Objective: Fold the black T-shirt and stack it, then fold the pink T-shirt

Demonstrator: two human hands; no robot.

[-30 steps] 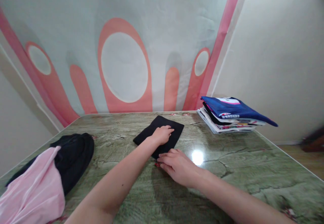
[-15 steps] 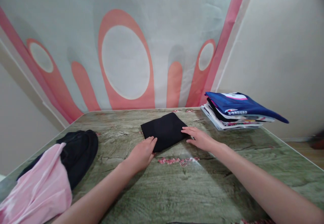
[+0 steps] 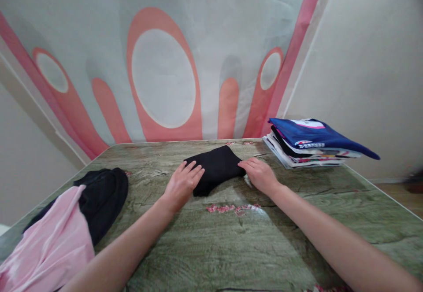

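Observation:
A folded black garment (image 3: 218,167) lies at the middle of the table, its kind not clear from the folds. My left hand (image 3: 184,182) holds its left side, fingers laid over the top and thumb hidden. At the right edge, my right hand (image 3: 261,175) pinches the cloth between thumb and fingers. The garment's front edge bows upward off the table between the two hands. A small whitish bit shows beneath the right hand, too blurred to name.
A stack of folded clothes (image 3: 313,144), topped by a dark blue one, stands at the table's (image 3: 211,243) back right, overhanging its edge. On the left lie a crumpled pink cloth (image 3: 56,248) and black clothing (image 3: 102,199). A patterned wall covering (image 3: 211,63) rises behind.
My left hand has slid up along the garment's left side. My right hand has closed on the right edge, and the front edge has lifted into a curve.

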